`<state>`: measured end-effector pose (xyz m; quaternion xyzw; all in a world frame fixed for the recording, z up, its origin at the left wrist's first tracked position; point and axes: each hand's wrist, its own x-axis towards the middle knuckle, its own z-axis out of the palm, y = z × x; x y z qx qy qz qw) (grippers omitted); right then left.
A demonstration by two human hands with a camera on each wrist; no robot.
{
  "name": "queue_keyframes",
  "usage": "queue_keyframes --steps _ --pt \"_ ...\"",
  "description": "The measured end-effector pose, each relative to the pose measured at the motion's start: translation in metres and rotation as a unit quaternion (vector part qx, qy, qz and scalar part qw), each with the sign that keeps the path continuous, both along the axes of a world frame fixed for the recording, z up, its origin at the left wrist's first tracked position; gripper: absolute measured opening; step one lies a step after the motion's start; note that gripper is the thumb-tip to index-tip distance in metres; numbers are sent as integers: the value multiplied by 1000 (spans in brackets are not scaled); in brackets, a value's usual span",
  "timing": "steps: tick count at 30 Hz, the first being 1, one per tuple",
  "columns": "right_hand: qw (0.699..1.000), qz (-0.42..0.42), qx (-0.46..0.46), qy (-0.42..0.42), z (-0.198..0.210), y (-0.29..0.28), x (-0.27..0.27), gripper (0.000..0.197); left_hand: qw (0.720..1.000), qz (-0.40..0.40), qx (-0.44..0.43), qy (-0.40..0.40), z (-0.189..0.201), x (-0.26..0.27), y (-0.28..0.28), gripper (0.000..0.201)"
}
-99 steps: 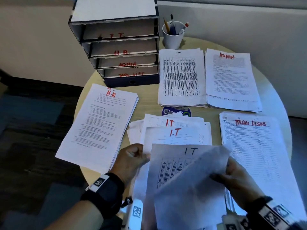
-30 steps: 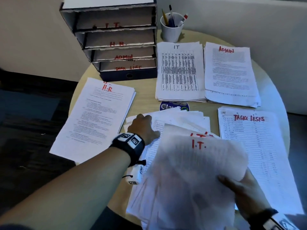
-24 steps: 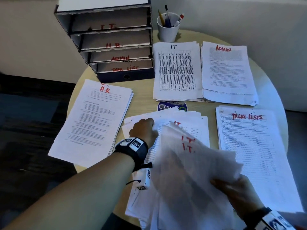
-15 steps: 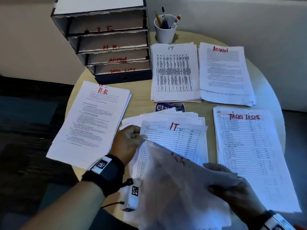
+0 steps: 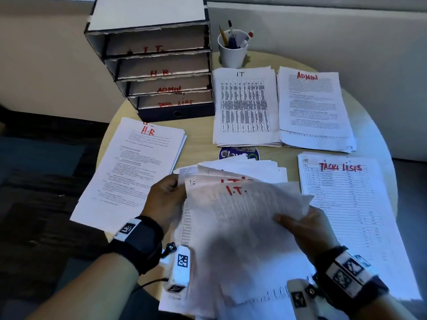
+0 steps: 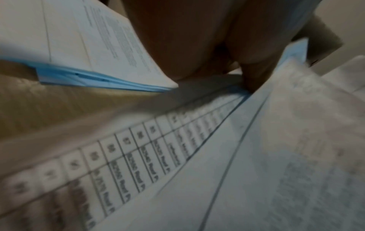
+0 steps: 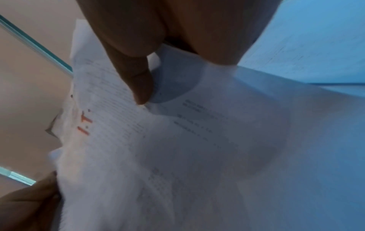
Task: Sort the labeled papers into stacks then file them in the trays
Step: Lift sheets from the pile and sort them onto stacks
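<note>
A loose bundle of sheets marked I.T. in red [image 5: 235, 218] is lifted over the unsorted pile [image 5: 242, 168] near the table's front. My left hand [image 5: 166, 199] pinches the bundle's upper left edge. My right hand [image 5: 307, 227] grips its right side, thumb on top [image 7: 138, 87]. Sorted stacks lie around: H.R [image 5: 136, 167] at left, IT [image 5: 245, 107] and ADMIN [image 5: 314, 109] at the back, TASK LISTS [image 5: 346, 204] at right. The four-tier tray unit [image 5: 150, 10], labeled I.T., H.R., ADMIN and TASK LIST, stands at the back left.
A white cup of pens [image 5: 232, 50] stands behind the IT stack, right of the trays. A round blue sticker [image 5: 238, 153] shows between the IT stack and the pile. The round wooden table [image 5: 201, 144] drops off to dark carpet [image 5: 34, 181] at left.
My left hand came back from the pile's far edge and took the left edge of the I.T. sheets. The bundle, drooping from my right hand before, now spreads flatter between both hands.
</note>
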<state>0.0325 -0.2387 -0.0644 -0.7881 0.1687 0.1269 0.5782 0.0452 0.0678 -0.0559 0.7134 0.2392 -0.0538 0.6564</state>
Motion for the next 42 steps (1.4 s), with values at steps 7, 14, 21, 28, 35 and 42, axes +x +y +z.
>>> queue_keyframes --steps 7,14,21,28,35,42 --pt "999 40 -2 32 -9 12 -14 19 967 -95 230 57 -30 -6 -4 42" --pt "997 65 11 37 -13 -4 -34 30 941 -126 313 1 -53 -22 -8 38" --pt "994 54 89 39 -12 -18 -51 33 921 -173 344 -61 -51 -29 -16 32" --pt "983 55 152 88 -20 -14 -55 19 912 -178 368 -42 -49 -34 -25 34" --pt "976 40 185 112 -23 -17 -57 41 970 -100 223 1 -62 -32 -34 10" --pt "979 56 161 115 -26 -16 -57 15 904 -203 372 -57 -66 -20 -23 41"
